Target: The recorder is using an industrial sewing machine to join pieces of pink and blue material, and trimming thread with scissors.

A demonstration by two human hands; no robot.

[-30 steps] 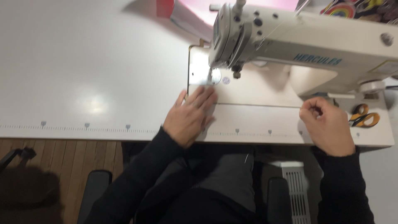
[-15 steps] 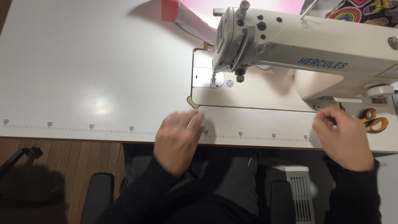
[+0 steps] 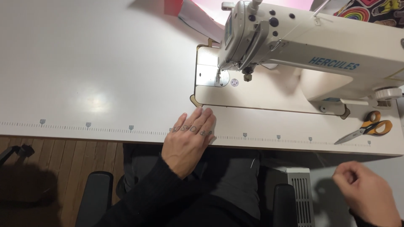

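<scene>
Head view: left hand [image 3: 188,141] lies flat, empty, on the white table [image 3: 84,84] edge; right hand [image 3: 367,194], loosely curled, hangs below scissors [image 3: 365,128].

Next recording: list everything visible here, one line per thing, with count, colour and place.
sewing machine: one, cream, top right on the table
table: one, white, ruler marks along its near edge
scissors: one pair, orange handles, right near edge of table
red and pink material: one piece, behind the machine
chair armrests: two, black, below the table
wood floor: brown, lower left
left hand: flat on the table's near edge
right hand: loosely curled, off the table, lower right
</scene>
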